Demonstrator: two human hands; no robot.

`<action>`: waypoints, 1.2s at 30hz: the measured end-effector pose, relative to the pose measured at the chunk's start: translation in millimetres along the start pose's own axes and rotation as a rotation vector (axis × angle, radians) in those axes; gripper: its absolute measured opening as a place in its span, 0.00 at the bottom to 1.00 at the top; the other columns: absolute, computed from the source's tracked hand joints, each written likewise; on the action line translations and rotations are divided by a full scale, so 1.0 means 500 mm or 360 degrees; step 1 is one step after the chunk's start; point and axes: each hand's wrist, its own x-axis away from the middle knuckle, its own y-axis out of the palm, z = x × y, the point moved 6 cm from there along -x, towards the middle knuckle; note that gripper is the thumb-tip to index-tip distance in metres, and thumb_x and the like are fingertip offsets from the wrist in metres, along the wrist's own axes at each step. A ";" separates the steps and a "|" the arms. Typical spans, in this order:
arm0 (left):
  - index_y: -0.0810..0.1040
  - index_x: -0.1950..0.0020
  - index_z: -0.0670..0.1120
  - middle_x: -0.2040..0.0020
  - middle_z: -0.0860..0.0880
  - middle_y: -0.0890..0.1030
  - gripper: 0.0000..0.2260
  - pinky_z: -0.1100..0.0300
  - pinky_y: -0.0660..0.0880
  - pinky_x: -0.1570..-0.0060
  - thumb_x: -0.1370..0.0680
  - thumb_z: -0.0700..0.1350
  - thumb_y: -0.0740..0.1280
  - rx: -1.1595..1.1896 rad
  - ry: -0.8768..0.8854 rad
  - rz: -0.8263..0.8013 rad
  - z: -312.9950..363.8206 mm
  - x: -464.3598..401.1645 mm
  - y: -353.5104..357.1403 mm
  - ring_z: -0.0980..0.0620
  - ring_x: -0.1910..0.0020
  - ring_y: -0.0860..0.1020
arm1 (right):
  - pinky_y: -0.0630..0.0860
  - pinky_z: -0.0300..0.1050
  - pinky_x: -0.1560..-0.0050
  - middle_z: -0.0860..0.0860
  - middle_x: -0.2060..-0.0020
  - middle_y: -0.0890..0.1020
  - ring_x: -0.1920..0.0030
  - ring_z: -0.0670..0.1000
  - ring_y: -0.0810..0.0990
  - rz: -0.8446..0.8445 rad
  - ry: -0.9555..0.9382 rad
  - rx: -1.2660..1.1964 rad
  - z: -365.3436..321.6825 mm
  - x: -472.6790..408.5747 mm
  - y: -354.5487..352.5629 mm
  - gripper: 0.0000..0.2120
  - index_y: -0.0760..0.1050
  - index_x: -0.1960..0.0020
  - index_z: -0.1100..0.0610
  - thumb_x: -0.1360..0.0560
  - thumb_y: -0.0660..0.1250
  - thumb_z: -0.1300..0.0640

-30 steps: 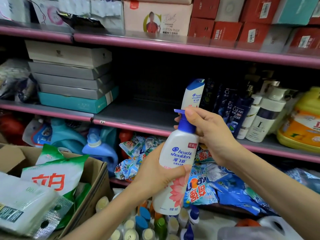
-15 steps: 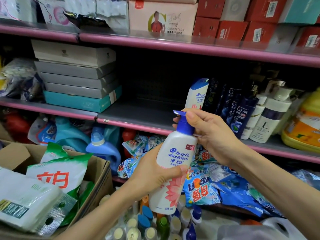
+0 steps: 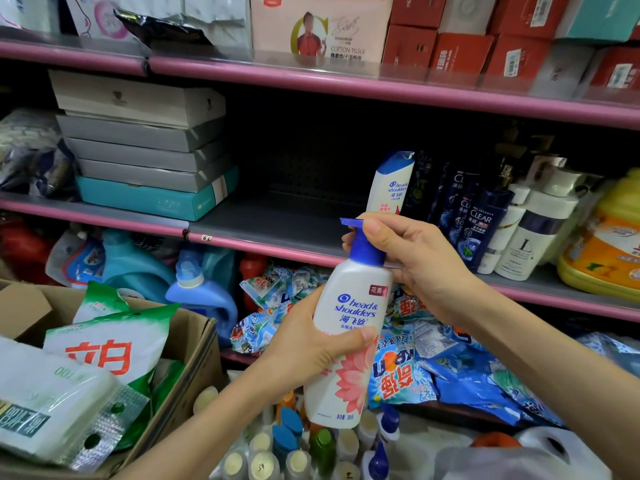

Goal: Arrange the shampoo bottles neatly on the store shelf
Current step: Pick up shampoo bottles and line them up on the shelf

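Hands [image 3: 311, 344] [image 3: 420, 261] grip pump bottle [image 3: 349, 344] before shelf edge [image 3: 277, 245]; open room beside standing shampoo bottle [image 3: 391, 183].

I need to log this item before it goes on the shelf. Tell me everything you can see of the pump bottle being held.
The pump bottle is white, plastic-looking, with a blue pump head, its nozzle pointing left. The label reads "head & shoulders" over Chinese characters and a pink flower. It is held nearly upright, leaning slightly right, in front of the middle shelf. The left hand grips its body; the right hand holds the pump.
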 end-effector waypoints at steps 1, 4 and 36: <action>0.76 0.53 0.65 0.54 0.58 0.84 0.17 0.65 0.78 0.61 0.39 0.59 0.75 -0.0010 0.0006 0.0022 0.001 -0.001 0.001 0.57 0.56 0.83 | 0.79 0.47 0.49 0.52 0.52 0.85 0.47 0.52 0.82 0.0037 -0.0015 0.0024 -0.002 -0.002 0.000 0.15 0.80 0.45 0.55 0.26 0.65 0.48; 0.77 0.50 0.61 0.53 0.57 0.84 0.16 0.62 0.79 0.58 0.35 0.55 0.77 -0.0009 0.0018 0.0082 0.001 -0.006 -0.005 0.57 0.56 0.83 | 0.80 0.47 0.48 0.51 0.51 0.85 0.46 0.53 0.83 0.0098 -0.0022 0.0058 -0.006 -0.003 0.001 0.13 0.80 0.45 0.54 0.24 0.64 0.49; 0.50 0.28 0.53 0.43 0.52 0.63 0.45 0.55 0.73 0.47 0.36 0.47 0.75 -0.0572 0.0123 0.0828 -0.058 -0.371 -0.328 0.50 0.47 0.70 | 0.80 0.45 0.56 0.50 0.60 0.85 0.59 0.49 0.85 -0.0170 0.0285 0.0017 0.055 -0.543 0.112 0.12 0.77 0.49 0.54 0.24 0.64 0.46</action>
